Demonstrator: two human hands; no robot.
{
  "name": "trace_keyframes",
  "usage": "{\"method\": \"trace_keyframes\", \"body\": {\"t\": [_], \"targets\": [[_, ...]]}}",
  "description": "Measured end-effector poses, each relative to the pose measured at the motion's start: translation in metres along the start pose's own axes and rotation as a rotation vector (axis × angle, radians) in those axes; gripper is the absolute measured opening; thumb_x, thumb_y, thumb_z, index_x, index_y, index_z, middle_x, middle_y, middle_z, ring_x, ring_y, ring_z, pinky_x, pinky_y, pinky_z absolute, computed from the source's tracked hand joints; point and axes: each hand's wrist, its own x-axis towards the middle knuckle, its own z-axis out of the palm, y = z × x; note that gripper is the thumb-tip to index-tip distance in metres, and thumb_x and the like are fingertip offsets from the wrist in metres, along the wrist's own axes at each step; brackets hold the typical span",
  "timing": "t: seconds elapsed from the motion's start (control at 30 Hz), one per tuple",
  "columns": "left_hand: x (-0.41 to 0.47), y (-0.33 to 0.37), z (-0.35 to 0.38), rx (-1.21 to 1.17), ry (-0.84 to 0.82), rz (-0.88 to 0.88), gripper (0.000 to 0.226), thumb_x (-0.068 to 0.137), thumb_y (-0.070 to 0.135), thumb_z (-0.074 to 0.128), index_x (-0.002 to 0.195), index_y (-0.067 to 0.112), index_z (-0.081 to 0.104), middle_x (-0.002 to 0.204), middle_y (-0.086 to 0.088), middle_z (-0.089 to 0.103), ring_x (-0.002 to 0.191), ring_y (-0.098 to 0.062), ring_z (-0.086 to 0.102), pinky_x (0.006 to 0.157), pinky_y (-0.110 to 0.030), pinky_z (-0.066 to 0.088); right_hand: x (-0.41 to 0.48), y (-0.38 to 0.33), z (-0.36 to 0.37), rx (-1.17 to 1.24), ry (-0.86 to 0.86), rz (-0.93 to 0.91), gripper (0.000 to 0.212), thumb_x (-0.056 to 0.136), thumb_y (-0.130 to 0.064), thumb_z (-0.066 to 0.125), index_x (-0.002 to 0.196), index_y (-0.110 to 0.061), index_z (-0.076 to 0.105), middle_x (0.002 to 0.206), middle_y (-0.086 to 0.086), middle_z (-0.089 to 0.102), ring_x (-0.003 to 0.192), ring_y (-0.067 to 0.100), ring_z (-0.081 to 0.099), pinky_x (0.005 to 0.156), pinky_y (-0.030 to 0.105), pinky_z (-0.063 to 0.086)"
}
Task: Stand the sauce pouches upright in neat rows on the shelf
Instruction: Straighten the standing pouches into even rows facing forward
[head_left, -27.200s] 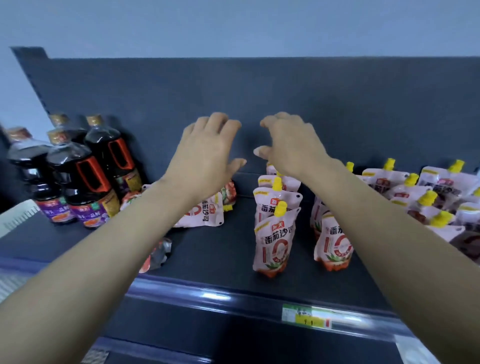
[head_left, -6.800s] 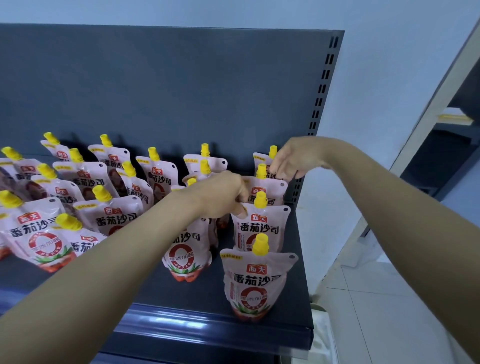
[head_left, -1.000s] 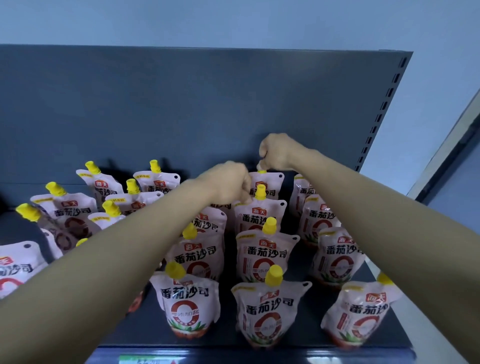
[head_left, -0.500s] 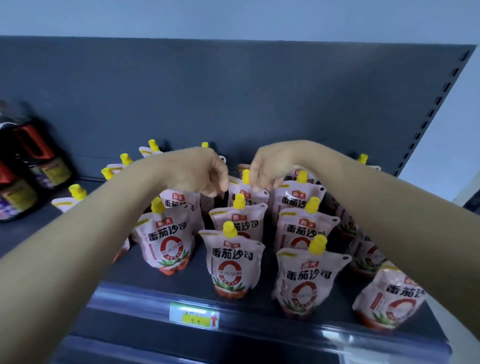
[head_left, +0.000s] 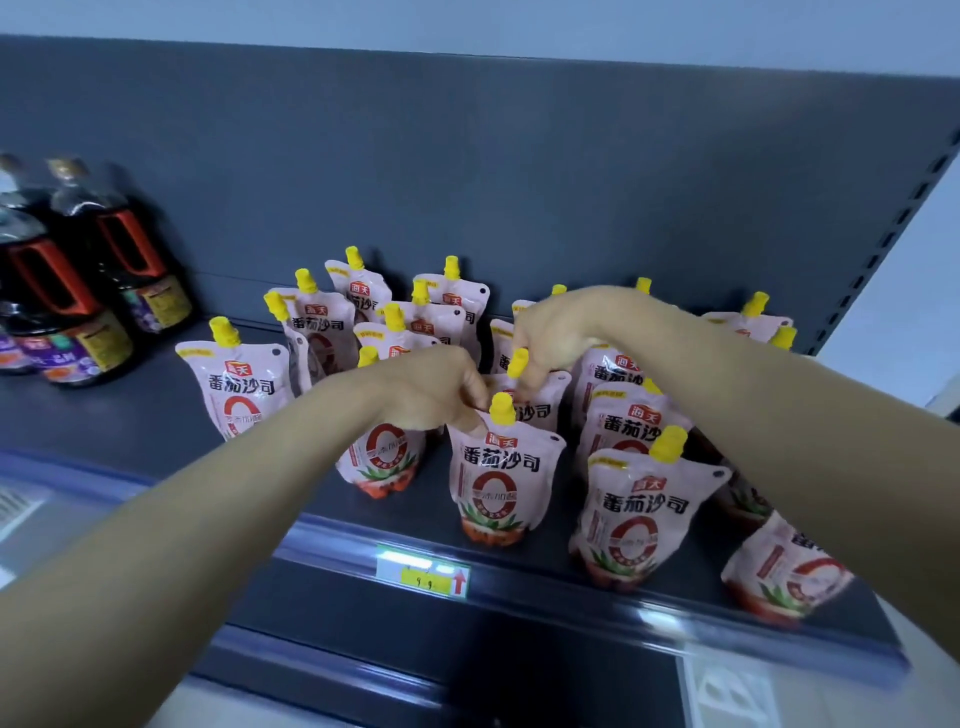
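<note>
Head view: pouches (head_left: 506, 478) upright, spouts (head_left: 502, 407) up

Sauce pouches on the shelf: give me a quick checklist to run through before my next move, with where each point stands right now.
1. Grip of left hand on front-centre pouch, top corner: ok.
2. Grip of right hand on pouch behind it, near the cap: ok.
3. Stance of front-centre pouch: ok, upright.
4. Stance of far-right pouch: not ok, it tilts.
5. Place of lone left pouch: not ok, apart from the rows.
6. Straightness of back pouches: cannot tell, hands hide some.
</note>
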Motion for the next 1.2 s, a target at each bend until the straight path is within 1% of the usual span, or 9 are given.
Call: {"method": "trace_keyframes", "body": {"t": [0.1,0.23,0.37,0.5,0.7,0.83,0.93,1.03,1.2], "targets": [[-0.004,-0.009,-0.001,-0.027,0.018,0.003,0.022,0.08,0.015,0.07,0.059,0.009,0.065,0.052,0.005,0.045,0.05,-0.004,0.037,0.055,-0.019,0.035,0.004,-0.001,0.007,-0.03,0.051,-0.015,0.038,0.077,-0.037,0.073,0.057,-0.018,0.047,0.053,-0.001,0.045,0.058,0.022,0.046,0.053,0.027,0.034],[-0.015,-0.019,-0.003,-0.058,-0.008,-0.004,0.028,0.078,0.017,0.072,0.054,0.009,0.062,0.051,0.006,0.041,0.048,-0.006,0.034,0.05,-0.014,0.033,0.005,-0.007,0.005,0.082,0.025,0.005,0.041,0.078,-0.035,0.074,0.053,-0.019,0.046,0.028,-0.008,0.041,0.043,0.017,0.043,0.049,0.023,0.037],[-0.019,-0.02,-0.002,-0.097,0.006,-0.017,0.011,0.079,0.021,0.072,0.083,0.012,0.076,0.076,-0.006,0.071,0.067,-0.009,0.054,0.069,-0.022,0.048,0.006,-0.014,0.005,0.077,0.05,-0.017,0.041,0.077,-0.036,0.073,0.051,-0.02,0.046,0.025,-0.011,0.042,0.046,0.017,0.045,0.054,0.026,0.039],[-0.02,-0.021,-0.002,-0.136,-0.006,-0.011,0.012,0.08,0.022,0.07,0.069,0.019,0.073,0.063,0.006,0.062,0.062,-0.007,0.05,0.068,-0.023,0.044,0.007,-0.018,0.005,0.079,0.061,-0.029,0.035,0.078,-0.038,0.072,0.056,-0.021,0.051,0.032,-0.01,0.044,0.047,0.015,0.047,0.051,0.024,0.04],[-0.028,-0.029,-0.023,-0.136,-0.096,-0.039,0.031,0.078,0.003,0.059,0.085,0.03,0.073,0.089,0.011,0.073,0.085,-0.001,0.065,0.082,-0.018,0.049,0.003,-0.02,0.003,0.137,0.008,-0.02,0.02,0.077,-0.032,0.075,0.071,-0.016,0.066,0.048,-0.01,0.056,0.053,0.012,0.056,0.055,0.022,0.047],[-0.027,-0.028,-0.037,-0.191,0.141,0.016,0.034,0.08,-0.002,0.055,0.079,0.028,0.071,0.082,0.008,0.071,0.077,-0.004,0.066,0.074,-0.021,0.052,-0.014,-0.007,-0.027,0.336,-0.052,-0.005,0.013,0.083,-0.005,0.067,0.093,-0.012,0.072,0.078,-0.004,0.076,0.065,0.004,0.073,0.059,0.013,0.057],[-0.016,-0.024,-0.036,-0.105,0.264,0.046,0.018,0.083,0.008,0.062,0.095,0.021,0.067,0.088,0.005,0.067,0.083,-0.018,0.064,0.071,-0.024,0.051,-0.013,0.007,-0.044,0.218,0.109,0.103,0.008,0.085,-0.007,0.064,0.091,-0.005,0.069,0.081,0.005,0.072,0.068,0.013,0.071,0.069,0.024,0.059],[0.004,-0.022,-0.027,0.02,0.187,0.056,0.022,0.081,0.013,0.068,0.102,0.014,0.064,0.093,0.001,0.063,0.083,-0.014,0.057,0.066,-0.019,0.044,0.001,0.015,-0.032,0.053,0.173,0.243,0.024,0.082,-0.022,0.071,0.093,-0.001,0.067,0.08,0.01,0.067,0.07,0.026,0.063,0.078,0.036,0.055],[0.026,-0.021,-0.019,0.124,0.086,0.105,0.013,0.078,0.003,0.064,0.068,-0.005,0.058,0.067,-0.01,0.048,0.063,-0.019,0.042,0.061,-0.034,0.04,0.021,0.015,-0.006,0.177,0.202,0.204,0.023,0.082,-0.021,0.068,0.079,-0.003,0.054,0.067,0.014,0.047,0.062,0.024,0.042,0.054,0.027,0.032]]}}
